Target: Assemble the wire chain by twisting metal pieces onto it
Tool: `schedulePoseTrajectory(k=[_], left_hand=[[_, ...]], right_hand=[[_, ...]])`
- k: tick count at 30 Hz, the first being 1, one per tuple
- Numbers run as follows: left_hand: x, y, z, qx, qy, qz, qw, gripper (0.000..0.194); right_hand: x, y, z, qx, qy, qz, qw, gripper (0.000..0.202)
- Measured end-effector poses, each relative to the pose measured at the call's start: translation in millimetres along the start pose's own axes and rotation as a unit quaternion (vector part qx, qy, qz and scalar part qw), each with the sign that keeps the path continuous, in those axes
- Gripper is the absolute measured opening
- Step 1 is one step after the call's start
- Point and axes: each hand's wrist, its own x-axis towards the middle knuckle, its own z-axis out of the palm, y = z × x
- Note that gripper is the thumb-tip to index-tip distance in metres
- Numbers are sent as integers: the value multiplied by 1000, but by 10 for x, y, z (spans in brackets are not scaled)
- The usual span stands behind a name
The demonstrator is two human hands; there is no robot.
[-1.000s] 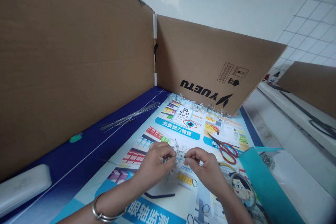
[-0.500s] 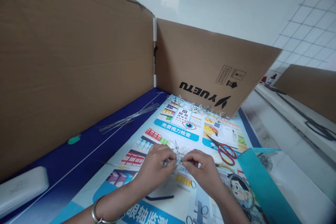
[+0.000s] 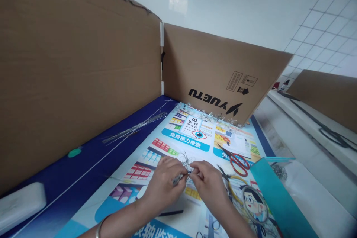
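Both hands meet over the printed poster (image 3: 164, 134) at a small tangle of thin silvery wire (image 3: 186, 160). My left hand (image 3: 169, 178) is closed, with the wire pinched between thumb and fingers; a grey piece shows under its curled fingers. My right hand (image 3: 208, 180) pinches the near side of the same tangle, its thumb and fingertips almost touching those of the left. The exact shape of the wire piece is partly hidden by the fingers. Right of my right hand lie yellow-handled pliers (image 3: 234, 186) and red-handled scissors (image 3: 239, 163).
Cardboard panels stand at the left (image 3: 78, 63) and back (image 3: 217, 59). Along the back one lies a row of wire pieces (image 3: 214, 116). Straight wires (image 3: 134, 128) lie on the blue strip. A teal box (image 3: 281, 197), a wire coil (image 3: 255, 204) and a white case (image 3: 22, 204) are near.
My hands have drawn closer together at the wire, the right one moving slightly left. The view has shifted a little, and more of the yellow-handled pliers shows.
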Motion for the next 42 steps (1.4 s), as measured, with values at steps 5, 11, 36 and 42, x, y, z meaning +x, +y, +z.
schedulePoseTrajectory(k=[5, 11, 36, 42], left_hand=[[-4, 8, 23, -5, -1, 21, 1000, 14], [74, 29, -108, 4, -69, 23, 997, 14], [97, 43, -290, -15, -130, 33, 991, 29], [106, 42, -294, -23, -148, 38, 988, 30]], right_hand=[[-18, 9, 27, -56, -3, -60, 997, 20], [-27, 70, 83, -37, 61, -111, 991, 15], [5, 92, 42, 30, 72, -257, 963, 20], [-7, 132, 22, 16, 52, -287, 956, 21]])
